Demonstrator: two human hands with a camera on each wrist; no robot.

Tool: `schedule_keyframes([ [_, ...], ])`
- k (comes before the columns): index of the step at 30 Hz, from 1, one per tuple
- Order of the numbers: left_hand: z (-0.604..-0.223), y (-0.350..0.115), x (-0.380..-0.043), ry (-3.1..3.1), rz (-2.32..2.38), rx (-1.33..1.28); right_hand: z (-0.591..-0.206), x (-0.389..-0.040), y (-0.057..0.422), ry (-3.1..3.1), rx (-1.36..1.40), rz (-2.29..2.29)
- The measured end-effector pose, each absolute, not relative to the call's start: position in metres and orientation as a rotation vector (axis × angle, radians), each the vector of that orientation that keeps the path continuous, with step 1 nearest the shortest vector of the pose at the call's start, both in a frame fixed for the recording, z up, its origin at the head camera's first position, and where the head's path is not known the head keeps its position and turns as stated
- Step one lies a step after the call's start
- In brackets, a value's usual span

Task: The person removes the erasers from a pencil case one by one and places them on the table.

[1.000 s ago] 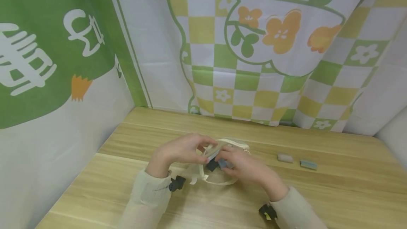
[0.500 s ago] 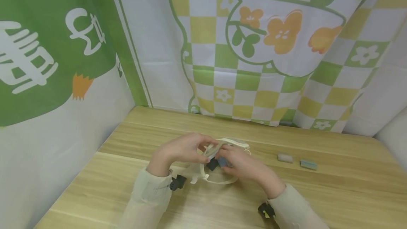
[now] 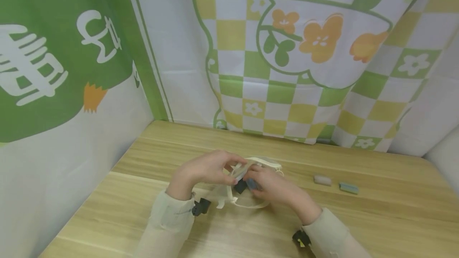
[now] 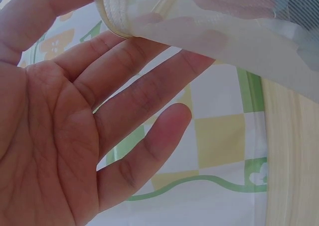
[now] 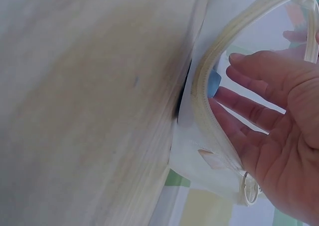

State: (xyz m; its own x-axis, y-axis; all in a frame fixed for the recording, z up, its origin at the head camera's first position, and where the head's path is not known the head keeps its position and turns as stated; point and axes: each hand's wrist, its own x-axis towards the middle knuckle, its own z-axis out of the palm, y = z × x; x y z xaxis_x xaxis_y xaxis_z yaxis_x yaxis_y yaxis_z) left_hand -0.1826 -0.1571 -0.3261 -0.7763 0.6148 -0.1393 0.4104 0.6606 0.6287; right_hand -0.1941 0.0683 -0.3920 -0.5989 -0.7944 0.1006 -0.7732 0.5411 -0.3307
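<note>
A translucent mesh zip pouch with a cream zipper stands on the table, its mouth spread. My left hand holds the pouch's rim between thumb and fingers; the left wrist view shows fingers behind the mesh. The right hand reaches into the mouth. In the right wrist view its fingertips touch a small blue piece, while the thumb stands apart from it. A dark, blocky thing lies inside the pouch, beside the blue piece. The pouch's metal ring hangs at the zipper's end.
Right of the pouch, a small greyish block and a small teal block lie on the wooden table. Patterned green and white curtains hang along the back and left edges.
Both hands stay at the pouch almost unmoved. The right fingers have shifted very slightly around the blue piece, and the head view has drifted a little.
</note>
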Motion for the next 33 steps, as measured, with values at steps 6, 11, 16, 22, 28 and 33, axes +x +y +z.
schedule_keyframes([
  [6, -0.3258, -0.1569, -0.1823, 2.528, 0.855, 0.814, -0.3939, -0.1944, 0.069, 2.694, -1.389, -0.534],
  [11, -0.3264, -0.1569, -0.1828, 2.523, 0.855, 0.823, -0.3942, -0.1955, 0.0683, 2.692, -1.385, -0.503],
  [16, -0.3261, -0.1568, -0.1825, 2.521, 0.851, 0.82, -0.3942, -0.1964, 0.0674, 2.672, -1.386, -0.48],
  [22, -0.3256, -0.157, -0.1818, 2.531, 0.847, 0.801, -0.3955, -0.1988, 0.0655, 2.684, -1.44, -0.402],
  [28, -0.325, -0.1564, -0.1808, 2.521, 0.862, 0.795, -0.3972, -0.2001, 0.064, 2.698, -1.453, -0.349],
  [33, -0.3252, -0.156, -0.1805, 2.526, 0.858, 0.793, -0.3983, -0.2009, 0.063, 2.705, -1.456, -0.284],
])
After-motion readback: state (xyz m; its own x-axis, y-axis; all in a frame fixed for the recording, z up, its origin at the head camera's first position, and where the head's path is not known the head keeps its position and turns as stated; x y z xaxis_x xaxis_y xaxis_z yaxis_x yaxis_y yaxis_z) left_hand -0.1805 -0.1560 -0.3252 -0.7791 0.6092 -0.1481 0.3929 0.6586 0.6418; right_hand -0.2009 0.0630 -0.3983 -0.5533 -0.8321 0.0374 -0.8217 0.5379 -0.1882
